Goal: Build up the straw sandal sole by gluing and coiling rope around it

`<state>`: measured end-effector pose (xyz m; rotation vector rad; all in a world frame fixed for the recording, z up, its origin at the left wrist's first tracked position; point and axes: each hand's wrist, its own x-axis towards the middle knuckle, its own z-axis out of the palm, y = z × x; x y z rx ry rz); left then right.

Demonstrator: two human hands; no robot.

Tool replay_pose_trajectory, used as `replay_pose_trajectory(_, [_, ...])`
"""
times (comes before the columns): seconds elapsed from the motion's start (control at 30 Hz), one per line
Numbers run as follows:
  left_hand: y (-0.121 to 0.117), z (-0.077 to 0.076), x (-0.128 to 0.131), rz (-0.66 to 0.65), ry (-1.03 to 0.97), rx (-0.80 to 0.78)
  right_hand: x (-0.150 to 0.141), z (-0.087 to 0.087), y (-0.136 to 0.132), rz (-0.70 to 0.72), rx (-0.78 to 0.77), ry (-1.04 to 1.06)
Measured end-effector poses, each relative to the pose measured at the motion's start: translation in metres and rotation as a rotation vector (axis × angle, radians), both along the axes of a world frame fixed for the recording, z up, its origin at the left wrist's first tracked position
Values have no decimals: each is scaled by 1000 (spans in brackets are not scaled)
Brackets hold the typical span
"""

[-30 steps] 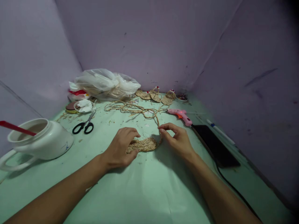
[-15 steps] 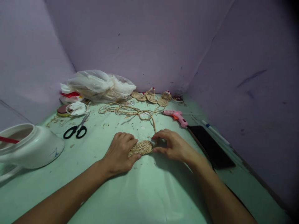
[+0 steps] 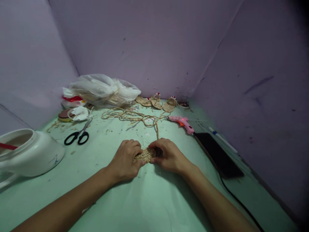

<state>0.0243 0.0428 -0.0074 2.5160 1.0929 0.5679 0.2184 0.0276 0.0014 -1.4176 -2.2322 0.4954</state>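
A small oval sole of coiled straw rope (image 3: pixel 145 155) lies on the green tabletop between my two hands. My left hand (image 3: pixel 126 159) grips its left end, thumb along the near edge and fingers over the far side. My right hand (image 3: pixel 167 155) is closed round the right end, with thumb and fingertips on opposite edges. A braided straw cord (image 3: pixel 157 130) runs from behind my right fingers to a loose tangle of cord (image 3: pixel 125 113) farther back. The sole's ends are hidden under my fingers.
A pink glue gun (image 3: pixel 182 121) lies right of the cord, beside a dark phone-like slab (image 3: pixel 218 154) and a pen (image 3: pixel 223 139). Scissors (image 3: pixel 78 137) and a white pot (image 3: pixel 36 153) are left. Finished straw slippers (image 3: pixel 169 104) and a plastic bag (image 3: pixel 103 90) stand at the wall.
My right hand has moved left and closed over the right end of the sole. The cord's near end has shifted slightly left with it. My left hand keeps its grip.
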Motion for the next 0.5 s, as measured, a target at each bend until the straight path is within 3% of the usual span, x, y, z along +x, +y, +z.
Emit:
replay_pose_trajectory(0.2, [-2,0,-2,0,15,30,5,3,-9,-3,31,-15])
replay_pose_trajectory(0.3, [-2,-2,-9,-6,-15,97,16,8,-10,-12,89,153])
replay_pose_trajectory(0.4, [-3,-6,-18,-1,-68,223,26,13,-5,-267,141,395])
replay_pose_trajectory(0.5, [-2,-8,-24,19,-120,344,27,15,0,-588,-25,701])
